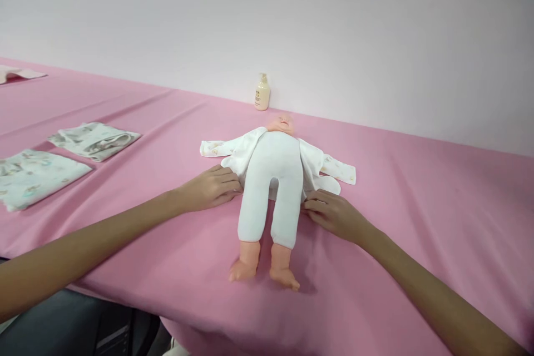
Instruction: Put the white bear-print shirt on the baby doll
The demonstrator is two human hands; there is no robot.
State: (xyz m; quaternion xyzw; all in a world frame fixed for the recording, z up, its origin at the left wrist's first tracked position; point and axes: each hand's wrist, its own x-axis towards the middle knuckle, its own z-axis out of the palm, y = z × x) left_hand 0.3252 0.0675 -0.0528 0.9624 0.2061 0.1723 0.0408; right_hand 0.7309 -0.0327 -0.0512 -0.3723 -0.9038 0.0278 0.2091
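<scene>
Head view: we stretch both arms out, left hand (211, 188) and right hand (331, 213) each pinching the open garment (315, 164) beside the doll (273, 183) lying between our grips on the surface (417, 222).

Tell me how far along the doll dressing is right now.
Partly done. The doll lies on its back on the pink table cover, with the white jacket spread open under it and its sleeves out to both sides. The left hand and right hand each touch the jacket's lower edge at the hips. The front is not closed, and the legs are bare of outer clothes.
</scene>
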